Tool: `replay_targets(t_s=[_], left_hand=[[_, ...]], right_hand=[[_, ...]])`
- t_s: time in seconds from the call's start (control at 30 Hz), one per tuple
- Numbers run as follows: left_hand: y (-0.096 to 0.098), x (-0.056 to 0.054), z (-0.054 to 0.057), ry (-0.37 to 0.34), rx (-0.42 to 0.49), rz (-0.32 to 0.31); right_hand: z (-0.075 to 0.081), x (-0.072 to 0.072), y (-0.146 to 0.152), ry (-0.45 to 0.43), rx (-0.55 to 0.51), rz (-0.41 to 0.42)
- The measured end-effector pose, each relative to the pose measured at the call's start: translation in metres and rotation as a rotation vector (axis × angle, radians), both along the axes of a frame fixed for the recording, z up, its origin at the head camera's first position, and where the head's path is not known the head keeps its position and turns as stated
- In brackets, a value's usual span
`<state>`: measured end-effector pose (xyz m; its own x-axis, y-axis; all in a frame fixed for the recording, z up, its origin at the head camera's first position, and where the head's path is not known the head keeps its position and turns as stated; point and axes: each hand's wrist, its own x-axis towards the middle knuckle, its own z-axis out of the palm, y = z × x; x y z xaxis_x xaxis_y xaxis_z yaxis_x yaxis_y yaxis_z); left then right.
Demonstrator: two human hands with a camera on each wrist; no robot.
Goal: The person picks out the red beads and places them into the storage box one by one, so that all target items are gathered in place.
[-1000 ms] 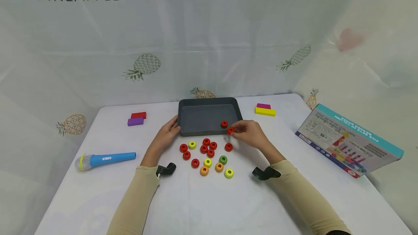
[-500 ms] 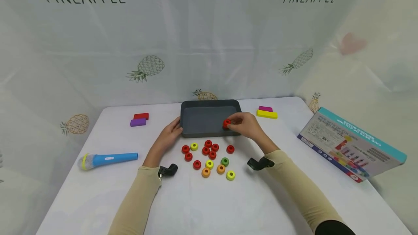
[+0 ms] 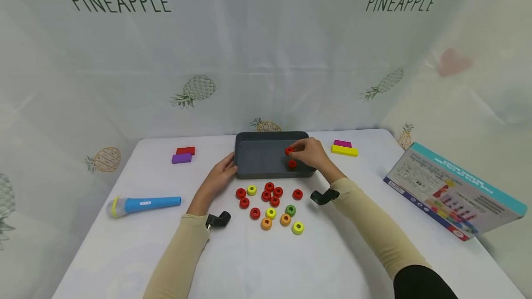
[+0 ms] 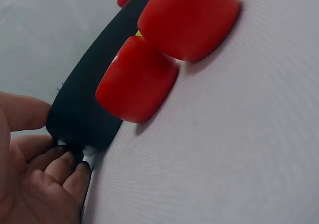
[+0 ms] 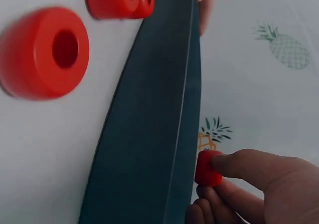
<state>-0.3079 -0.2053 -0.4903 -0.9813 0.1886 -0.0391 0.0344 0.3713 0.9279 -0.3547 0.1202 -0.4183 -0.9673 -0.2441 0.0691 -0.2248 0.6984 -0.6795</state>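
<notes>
A dark grey tray [image 3: 257,156] lies near the back of the white table. My left hand [image 3: 217,178] grips its left side, thumb on the rim and fingers curled beneath, as the left wrist view shows. Over the right part of the tray my right hand [image 3: 311,152] pinches a red ring bead [image 5: 208,169] between thumb and fingers. Another red bead [image 3: 292,164] sits inside the tray, closer to the front wall. In front of the tray, several loose beads are spread on the cloth: red [image 3: 255,213], yellow [image 3: 297,228], orange [image 3: 266,224] and one green [image 3: 290,210].
To the left lies a blue toy microphone [image 3: 151,204]. Behind it are a red block [image 3: 185,150] and a purple block [image 3: 181,158]. Yellow [image 3: 344,151] and magenta [image 3: 342,143] blocks lie right of the tray. A printed toy box [image 3: 453,193] leans at the far right.
My right hand has carried the red bead from the tray's front rim inward, past the bead inside. My left hand keeps its hold on the tray. The head view has shifted slightly.
</notes>
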Motion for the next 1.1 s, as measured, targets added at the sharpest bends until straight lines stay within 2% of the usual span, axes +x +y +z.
replay_targets(t_s=[0.23,0.47,0.67,0.87,1.1], left_hand=[[0.002,0.003,-0.002,0.004,-0.001,0.003],[0.003,0.002,-0.004,0.0,-0.01,-0.005],[0.003,0.002,0.0,0.008,-0.005,-0.002],[0.003,0.002,0.001,0.022,0.008,-0.015],[0.001,0.001,0.0,0.028,-0.014,0.005]], right_hand=[[-0.015,-0.012,-0.003,-0.021,0.026,-0.015],[-0.026,-0.019,-0.007,-0.036,0.042,-0.054],[-0.029,-0.02,-0.011,-0.024,0.062,-0.069],[-0.033,-0.021,-0.009,-0.049,0.048,-0.093],[-0.032,-0.021,-0.011,-0.054,0.045,-0.093]])
